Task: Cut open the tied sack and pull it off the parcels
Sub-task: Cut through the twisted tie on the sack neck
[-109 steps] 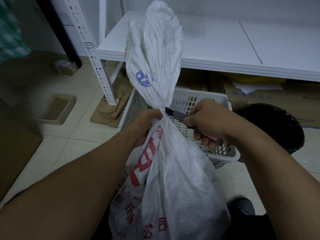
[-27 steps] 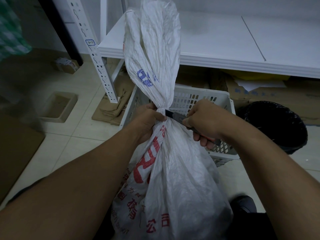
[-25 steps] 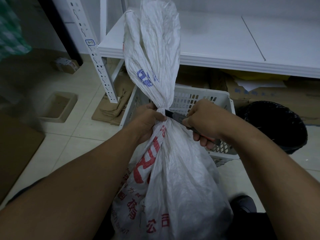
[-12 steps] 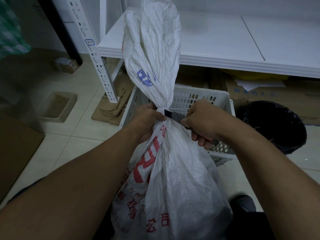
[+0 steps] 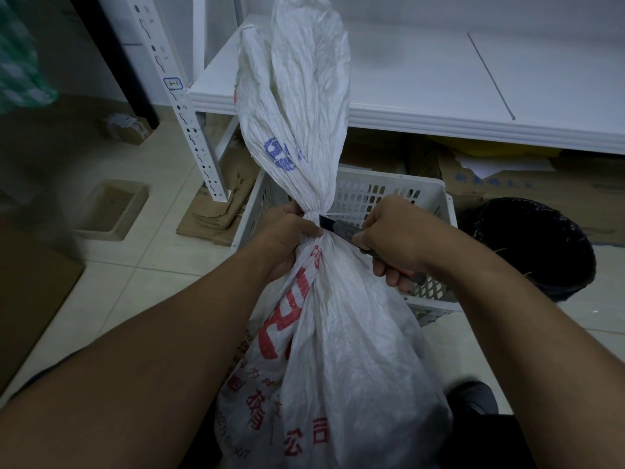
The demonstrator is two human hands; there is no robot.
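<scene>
White woven plastic, printed in red and blue, makes up the sack (image 5: 338, 350); in the head view it stands upright on the tiled floor (image 5: 135, 282) close in front of the person, before the front edge of the white shelf (image 5: 439, 123) and against a white slotted crate (image 5: 389, 194); its neck is bunched and tied, with the loose top rising above, and the parcels are hidden inside; the left hand (image 5: 287, 238) grips the neck just under the tie, fingers wrapped right round it; the right hand (image 5: 395, 242) is closed round the handle of a dark knife (image 5: 338, 226), whose tip touches the tie from the right; over the last few seconds the blade has stayed at the same spot, and the right hand has only edged a little nearer the neck; the tie looks uncut and the neck as tight as before; so the cut seems barely begun, and pulling the sack off must wait; a black-lined bin (image 5: 527, 248) stands right of the crate
</scene>
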